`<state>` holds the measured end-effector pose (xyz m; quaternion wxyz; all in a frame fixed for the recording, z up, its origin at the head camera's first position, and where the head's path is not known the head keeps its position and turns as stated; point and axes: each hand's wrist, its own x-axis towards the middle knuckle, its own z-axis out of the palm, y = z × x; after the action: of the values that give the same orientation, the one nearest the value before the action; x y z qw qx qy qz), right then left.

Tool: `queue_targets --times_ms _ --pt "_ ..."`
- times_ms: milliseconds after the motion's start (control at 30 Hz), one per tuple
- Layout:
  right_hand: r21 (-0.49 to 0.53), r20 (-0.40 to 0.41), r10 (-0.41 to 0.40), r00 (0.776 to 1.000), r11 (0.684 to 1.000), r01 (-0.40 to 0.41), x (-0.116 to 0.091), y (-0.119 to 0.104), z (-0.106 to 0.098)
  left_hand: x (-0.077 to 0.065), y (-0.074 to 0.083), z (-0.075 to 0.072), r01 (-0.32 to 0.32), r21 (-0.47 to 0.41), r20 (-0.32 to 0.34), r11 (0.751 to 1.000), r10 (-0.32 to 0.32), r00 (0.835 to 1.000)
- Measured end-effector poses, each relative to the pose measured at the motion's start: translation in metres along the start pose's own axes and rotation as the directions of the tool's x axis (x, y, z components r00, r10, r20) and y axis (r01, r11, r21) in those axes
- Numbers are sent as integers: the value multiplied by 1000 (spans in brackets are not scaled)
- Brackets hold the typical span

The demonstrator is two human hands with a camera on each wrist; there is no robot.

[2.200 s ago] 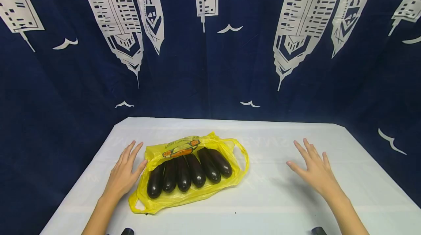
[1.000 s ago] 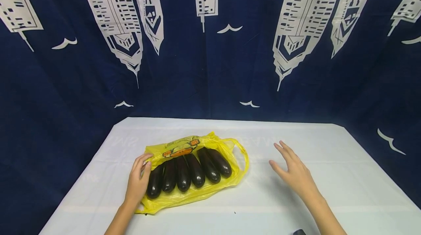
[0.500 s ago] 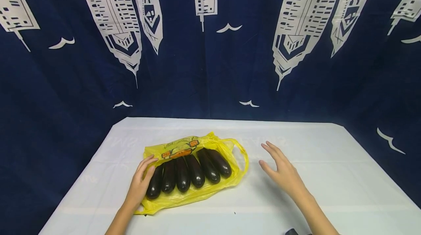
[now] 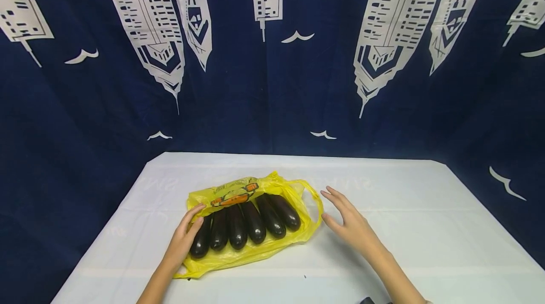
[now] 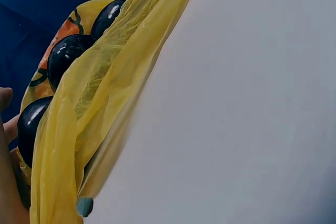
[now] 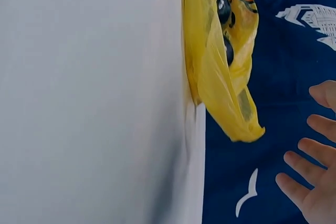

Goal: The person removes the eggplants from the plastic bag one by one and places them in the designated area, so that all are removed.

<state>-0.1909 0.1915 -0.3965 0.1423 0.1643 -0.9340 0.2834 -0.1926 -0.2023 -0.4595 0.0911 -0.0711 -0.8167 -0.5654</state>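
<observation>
A yellow plastic bag (image 4: pixel 238 261) lies on its side on the white table, its mouth facing me. Several dark, glossy eggplants (image 4: pixel 236 228) sit in a row inside it. My left hand (image 4: pixel 180 242) is at the bag's left end, beside the leftmost eggplant (image 4: pixel 200 242), fingers extended over the bag's edge; whether they touch it is hard to tell. My right hand (image 4: pixel 353 228) has its fingers spread, just right of the bag's right handle (image 4: pixel 318 204). In the right wrist view a gap shows between the fingers (image 6: pixel 304 169) and the bag (image 6: pixel 231 103).
The white table (image 4: pixel 404 219) stretches right of the bag and in front of it. Behind it hangs a dark blue curtain (image 4: pixel 272 105) printed with white buildings and birds. A small dark speck (image 4: pixel 304 276) lies on the table in front of the bag.
My right hand has moved steadily left to the bag's handle. My left hand moved right from beside the bag to its left end, then stayed nearly still. The bag has hardly moved.
</observation>
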Motion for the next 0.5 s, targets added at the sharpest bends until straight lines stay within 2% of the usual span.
queue_targets --times_ms 300,500 --pt "7 34 -72 997 997 72 4 -12 19 1 0 0 21 11 18 1000 -22 1000" --pt "24 88 -83 993 996 81 9 -22 29 0 -2 -1 28 41 17 999 -29 999"
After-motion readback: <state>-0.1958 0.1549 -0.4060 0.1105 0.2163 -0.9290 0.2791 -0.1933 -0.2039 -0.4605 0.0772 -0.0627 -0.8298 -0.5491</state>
